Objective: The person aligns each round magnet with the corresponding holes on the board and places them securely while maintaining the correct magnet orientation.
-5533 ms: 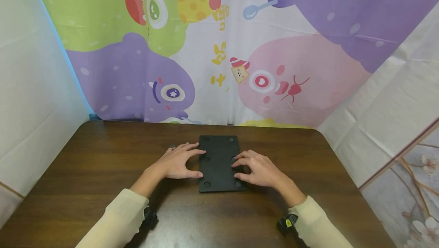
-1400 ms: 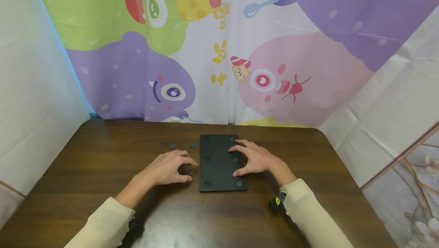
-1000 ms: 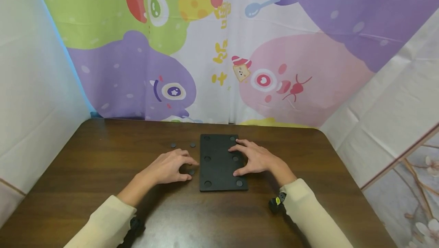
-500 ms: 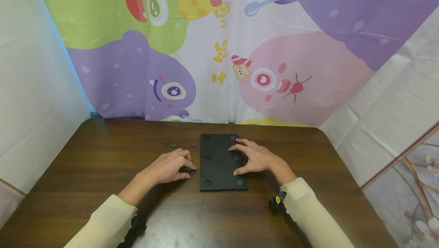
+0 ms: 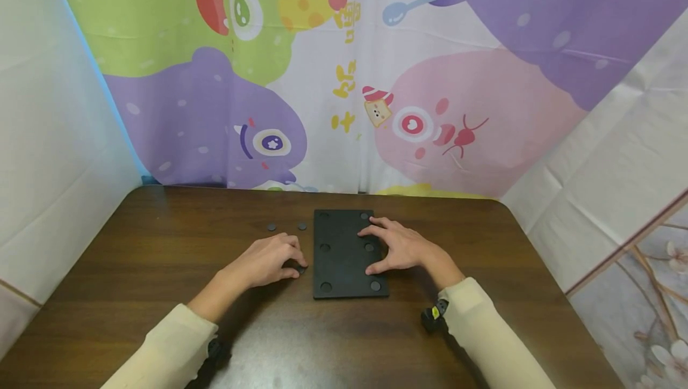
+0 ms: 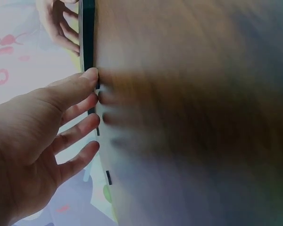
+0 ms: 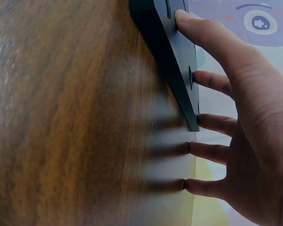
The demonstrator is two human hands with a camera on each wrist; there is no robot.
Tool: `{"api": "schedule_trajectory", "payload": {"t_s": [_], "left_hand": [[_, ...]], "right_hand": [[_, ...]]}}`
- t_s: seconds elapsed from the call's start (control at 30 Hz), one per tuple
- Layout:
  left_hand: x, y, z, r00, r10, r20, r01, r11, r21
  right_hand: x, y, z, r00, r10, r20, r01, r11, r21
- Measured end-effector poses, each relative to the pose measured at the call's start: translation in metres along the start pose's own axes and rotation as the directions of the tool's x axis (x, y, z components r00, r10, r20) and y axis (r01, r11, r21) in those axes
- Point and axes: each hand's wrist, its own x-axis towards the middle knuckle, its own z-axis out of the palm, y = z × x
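A flat black rectangular board (image 5: 346, 269) with round recesses along both long sides lies on the table. My left hand (image 5: 271, 262) is just left of it, thumb and index finger pinching a small dark disc (image 5: 301, 270) down at the tabletop. Two similar discs, a left one (image 5: 271, 227) and a right one (image 5: 302, 226), lie beyond that hand. My right hand (image 5: 404, 248) rests spread over the board's right side, thumb and fingertips touching it. Discs show in the right-hand recesses, such as the near one (image 5: 375, 286); the left-hand recesses look hollow.
The brown wooden table (image 5: 322, 341) has rounded far corners. A cartoon-print curtain (image 5: 344, 156) hangs behind its far edge, with pale cloth walls at both sides. A small black camera (image 5: 432, 319) is strapped at the right wrist.
The left hand left the board's left edge for the disc beside it, and its index finger has curled in onto that disc. The right hand shifted slightly earlier, then stayed still.
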Motion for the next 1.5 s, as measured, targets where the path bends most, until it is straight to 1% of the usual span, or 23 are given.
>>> {"api": "schedule_trajectory", "payload": {"t_s": [0.03, 0.13, 0.17, 0.3, 0.4, 0.8, 0.83, 0.87, 1.03, 1.07, 1.17, 1.5], "left_hand": [[0.001, 0.005, -0.007, 1.0, -0.01, 0.012, 0.01, 1.0, -0.008], [0.003, 0.01, -0.012, 0.999, -0.026, 0.044, 0.027, 0.999, -0.018], [0.004, 0.016, -0.02, 0.997, -0.046, 0.061, 0.047, 0.999, -0.021], [0.007, 0.02, -0.024, 0.993, -0.07, 0.093, 0.071, 0.997, -0.011], [0.007, 0.021, -0.025, 0.992, -0.08, 0.101, 0.081, 0.997, -0.012], [0.007, 0.019, -0.022, 0.991, -0.091, 0.099, 0.098, 0.993, -0.072], [0.006, 0.01, -0.013, 0.995, -0.065, 0.077, 0.071, 0.994, -0.084], [0.006, 0.01, -0.013, 0.995, -0.063, 0.077, 0.07, 0.994, -0.088], [0.006, 0.01, -0.014, 0.995, -0.056, 0.077, 0.064, 0.993, -0.096], [0.007, 0.019, -0.024, 0.992, -0.081, 0.099, 0.09, 0.992, -0.092], [0.007, 0.019, -0.024, 0.992, -0.073, 0.099, 0.084, 0.991, -0.103], [0.01, 0.017, -0.028, 0.998, -0.044, 0.053, 0.049, 0.994, -0.098]], "right_hand": [[0.0, 0.0, 0.0, 1.0, -0.001, 0.0, 0.001, 1.0, 0.0], [0.001, 0.001, 0.0, 1.0, -0.003, 0.001, 0.003, 1.0, -0.003], [0.001, 0.001, 0.0, 1.0, -0.002, 0.001, 0.002, 1.0, -0.005], [0.002, 0.002, 0.0, 1.0, -0.005, -0.001, 0.005, 1.0, -0.013], [0.001, 0.002, 0.0, 1.0, -0.004, -0.001, 0.004, 1.0, -0.014], [0.001, 0.0, 0.001, 1.0, 0.003, 0.007, -0.003, 1.0, 0.0], [0.0, 0.0, 0.001, 1.0, 0.006, 0.008, -0.006, 1.0, 0.001], [0.0, 0.0, 0.001, 1.0, 0.006, 0.007, -0.006, 1.0, 0.0], [-0.001, 0.0, 0.0, 1.0, 0.002, 0.006, -0.002, 1.0, 0.001], [0.0, -0.001, 0.0, 1.0, 0.002, 0.007, -0.002, 1.0, 0.002], [0.0, 0.0, 0.0, 1.0, -0.002, 0.007, 0.002, 1.0, 0.001], [0.0, 0.002, 0.001, 1.0, -0.006, -0.004, 0.006, 1.0, 0.01]]}}
